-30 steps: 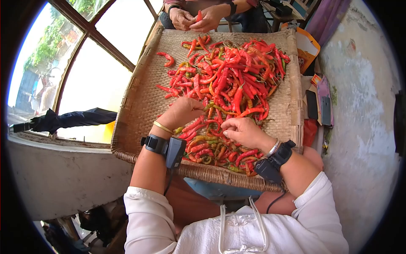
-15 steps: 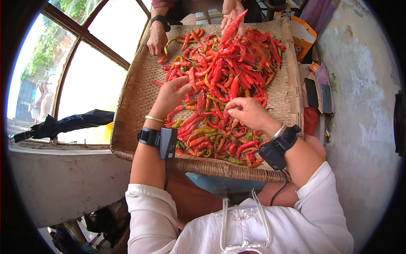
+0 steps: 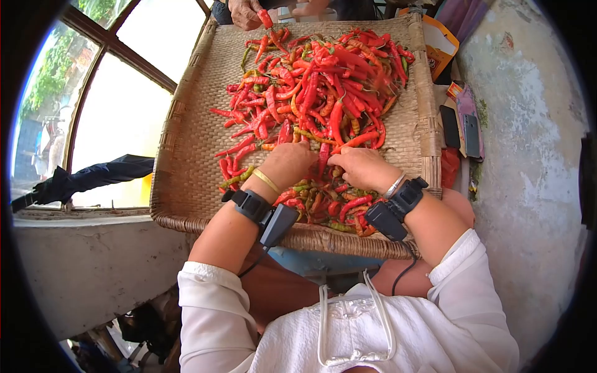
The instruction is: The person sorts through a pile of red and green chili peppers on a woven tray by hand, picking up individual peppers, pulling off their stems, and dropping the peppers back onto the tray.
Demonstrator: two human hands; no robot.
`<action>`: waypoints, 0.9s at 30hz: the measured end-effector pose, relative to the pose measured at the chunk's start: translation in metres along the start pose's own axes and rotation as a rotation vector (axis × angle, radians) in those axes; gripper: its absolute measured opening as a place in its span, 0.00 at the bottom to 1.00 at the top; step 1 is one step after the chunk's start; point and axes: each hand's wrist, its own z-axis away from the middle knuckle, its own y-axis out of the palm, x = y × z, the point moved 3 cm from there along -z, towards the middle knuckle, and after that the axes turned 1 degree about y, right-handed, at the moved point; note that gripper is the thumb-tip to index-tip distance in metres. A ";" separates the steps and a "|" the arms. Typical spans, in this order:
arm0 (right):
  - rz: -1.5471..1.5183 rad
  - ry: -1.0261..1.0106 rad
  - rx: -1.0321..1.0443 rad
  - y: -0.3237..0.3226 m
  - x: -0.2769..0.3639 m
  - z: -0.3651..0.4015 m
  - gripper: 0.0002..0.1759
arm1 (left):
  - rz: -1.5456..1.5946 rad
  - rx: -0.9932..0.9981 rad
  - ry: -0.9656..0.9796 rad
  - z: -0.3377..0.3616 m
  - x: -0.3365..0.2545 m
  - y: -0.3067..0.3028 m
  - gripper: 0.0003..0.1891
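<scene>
Red chili peppers (image 3: 320, 87) lie heaped on a shallow woven basket tray (image 3: 193, 124). A looser strip of red, orange and green chili peppers (image 3: 329, 208) lies near its front edge. My left hand (image 3: 289, 163) reaches in low, its fingers closed among the peppers; what they grip is hidden. Close beside it, my right hand (image 3: 367, 166) has its fingers curled in a pinch at a red chili pepper (image 3: 323, 158) between the two hands. Across the tray, another person's hand (image 3: 245, 12) holds a red chili pepper (image 3: 265, 18) at the far edge.
A window (image 3: 118, 112) with a folded dark umbrella (image 3: 93, 180) on its sill is at the left. Two phones (image 3: 449, 126) and an orange box (image 3: 439, 46) sit by the right rim. A bare wall (image 3: 528, 124) rises at the right.
My left hand has come down and right from above the pile to beside my right hand, its fingers now closed. The other person's hands have drawn back to the far edge.
</scene>
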 end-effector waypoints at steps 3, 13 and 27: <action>0.123 0.032 -0.008 0.001 0.000 0.001 0.09 | -0.016 -0.021 0.023 0.002 0.000 -0.004 0.06; -0.220 -0.047 -0.302 -0.034 0.012 -0.004 0.12 | 0.924 -0.210 -0.117 0.010 0.015 -0.038 0.06; -1.347 0.223 0.044 -0.012 0.006 -0.010 0.12 | 1.565 -0.823 -0.373 0.023 0.049 -0.058 0.13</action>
